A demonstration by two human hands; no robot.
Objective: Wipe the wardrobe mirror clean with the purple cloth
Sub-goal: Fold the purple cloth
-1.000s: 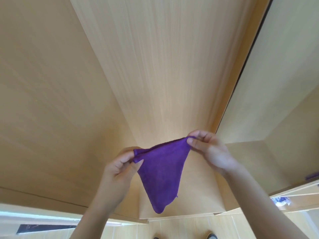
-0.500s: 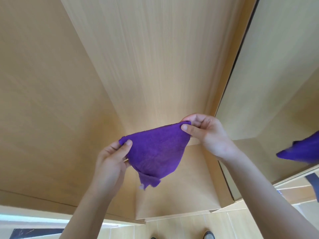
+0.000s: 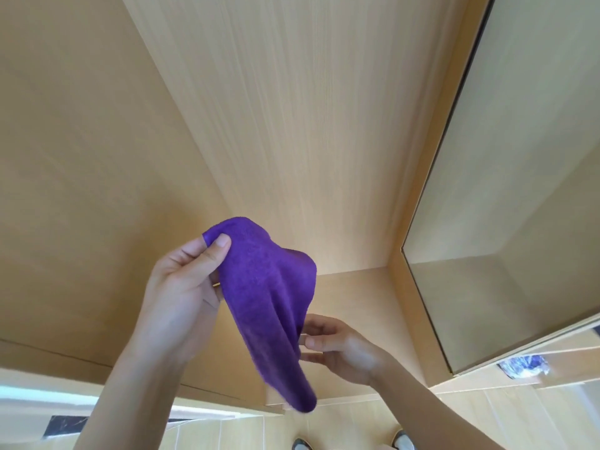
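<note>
The purple cloth (image 3: 264, 297) hangs in front of me, folded over and drooping toward the floor. My left hand (image 3: 183, 293) holds its top corner, pinched between thumb and fingers. My right hand (image 3: 337, 347) is lower, to the right of the cloth, its fingers touching the hanging edge; whether it grips the cloth is hidden behind the fabric. The wardrobe mirror (image 3: 506, 196) is on the open door at the right and reflects the wooden interior.
Light wooden wardrobe panels (image 3: 285, 108) fill the view ahead and to the left. Below lies the tiled floor (image 3: 357, 423) with my shoes (image 3: 402, 440) at the bottom edge. A blue-white object (image 3: 524, 365) lies low at the right.
My right hand let go of the top corner and dropped down beside the cloth. My left hand rose with its corner, and the cloth went from stretched out to hanging.
</note>
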